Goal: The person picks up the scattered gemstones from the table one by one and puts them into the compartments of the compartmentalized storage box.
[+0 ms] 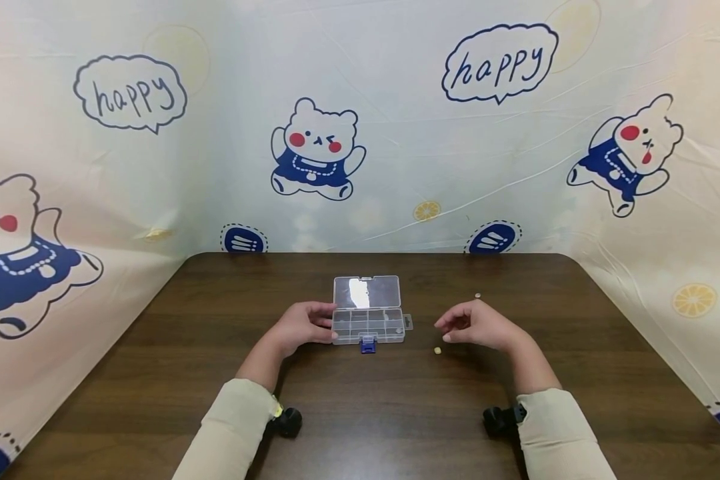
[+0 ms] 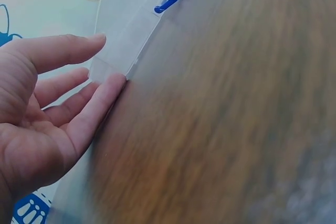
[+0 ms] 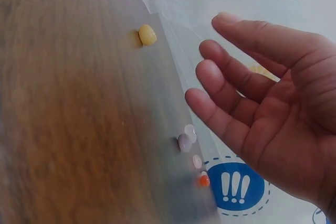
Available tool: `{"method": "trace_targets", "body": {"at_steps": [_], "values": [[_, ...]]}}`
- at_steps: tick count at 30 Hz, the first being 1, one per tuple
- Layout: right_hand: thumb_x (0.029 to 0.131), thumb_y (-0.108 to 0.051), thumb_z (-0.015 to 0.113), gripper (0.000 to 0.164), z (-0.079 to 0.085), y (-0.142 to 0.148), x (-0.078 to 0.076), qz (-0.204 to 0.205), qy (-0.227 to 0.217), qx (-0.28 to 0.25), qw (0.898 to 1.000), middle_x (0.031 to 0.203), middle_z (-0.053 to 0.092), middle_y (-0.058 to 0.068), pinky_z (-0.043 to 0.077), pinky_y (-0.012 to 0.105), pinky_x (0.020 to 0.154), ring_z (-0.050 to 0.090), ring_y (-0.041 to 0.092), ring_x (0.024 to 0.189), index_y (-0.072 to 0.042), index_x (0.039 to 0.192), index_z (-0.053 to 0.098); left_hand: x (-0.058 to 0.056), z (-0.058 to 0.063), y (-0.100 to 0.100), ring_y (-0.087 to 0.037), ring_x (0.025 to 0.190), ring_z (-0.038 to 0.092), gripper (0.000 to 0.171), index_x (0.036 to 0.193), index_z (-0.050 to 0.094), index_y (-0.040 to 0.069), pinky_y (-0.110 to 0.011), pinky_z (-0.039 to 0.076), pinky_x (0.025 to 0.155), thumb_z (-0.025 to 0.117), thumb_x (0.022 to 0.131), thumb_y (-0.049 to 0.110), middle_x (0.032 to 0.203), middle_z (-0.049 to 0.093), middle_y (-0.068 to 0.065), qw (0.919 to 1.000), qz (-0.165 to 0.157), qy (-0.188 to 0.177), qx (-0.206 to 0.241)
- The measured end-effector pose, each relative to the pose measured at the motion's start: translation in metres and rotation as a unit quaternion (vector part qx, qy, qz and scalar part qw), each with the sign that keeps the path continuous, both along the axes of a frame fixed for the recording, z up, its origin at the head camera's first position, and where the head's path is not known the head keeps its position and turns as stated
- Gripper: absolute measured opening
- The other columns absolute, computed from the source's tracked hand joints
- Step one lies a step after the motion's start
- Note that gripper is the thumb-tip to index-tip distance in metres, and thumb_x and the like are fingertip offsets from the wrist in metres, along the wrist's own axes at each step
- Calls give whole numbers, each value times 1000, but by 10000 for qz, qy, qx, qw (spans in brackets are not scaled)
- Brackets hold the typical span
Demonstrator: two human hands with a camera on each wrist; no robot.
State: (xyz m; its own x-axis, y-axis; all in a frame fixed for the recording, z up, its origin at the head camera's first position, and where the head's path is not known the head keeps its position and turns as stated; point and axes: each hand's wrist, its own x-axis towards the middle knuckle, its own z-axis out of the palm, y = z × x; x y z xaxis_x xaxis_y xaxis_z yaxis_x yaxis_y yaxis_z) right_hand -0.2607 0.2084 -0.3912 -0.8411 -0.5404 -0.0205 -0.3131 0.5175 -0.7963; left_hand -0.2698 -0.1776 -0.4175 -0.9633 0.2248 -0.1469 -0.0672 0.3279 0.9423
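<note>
A clear plastic compartment box [image 1: 369,325] stands on the table with its lid [image 1: 367,292] raised behind it. A blue latch [image 1: 368,347] sits at its front. My left hand [image 1: 303,327] touches the box's left end, its fingers fairly straight; in the left wrist view a fingertip rests against the box's wall [image 2: 123,40]. Right of the box, my right hand [image 1: 477,325] hovers with loosely bent fingers and holds nothing. A small yellow bead [image 1: 437,350] lies on the table just in front of it. Something small and pale shows in the front right compartment.
Another tiny bead [image 1: 478,295] lies behind my right hand. The right wrist view shows several small pieces, among them a greyish bead [image 3: 184,142] and an orange bead [image 3: 203,181]. A printed cloth [image 1: 396,153] hangs behind the brown table [image 1: 366,413].
</note>
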Motion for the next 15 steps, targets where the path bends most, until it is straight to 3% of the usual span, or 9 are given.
{"method": "trace_targets", "body": {"at_steps": [15], "values": [[83, -7, 77, 27, -4, 5, -3, 249, -87, 68, 9996, 98, 69, 11, 55, 31, 73, 60, 23, 84, 0, 108, 71, 1, 1, -1, -25, 102, 62, 62, 130, 62, 8, -35, 56, 82, 84, 72, 1, 116, 64, -11, 9999, 60, -16, -78]]}}
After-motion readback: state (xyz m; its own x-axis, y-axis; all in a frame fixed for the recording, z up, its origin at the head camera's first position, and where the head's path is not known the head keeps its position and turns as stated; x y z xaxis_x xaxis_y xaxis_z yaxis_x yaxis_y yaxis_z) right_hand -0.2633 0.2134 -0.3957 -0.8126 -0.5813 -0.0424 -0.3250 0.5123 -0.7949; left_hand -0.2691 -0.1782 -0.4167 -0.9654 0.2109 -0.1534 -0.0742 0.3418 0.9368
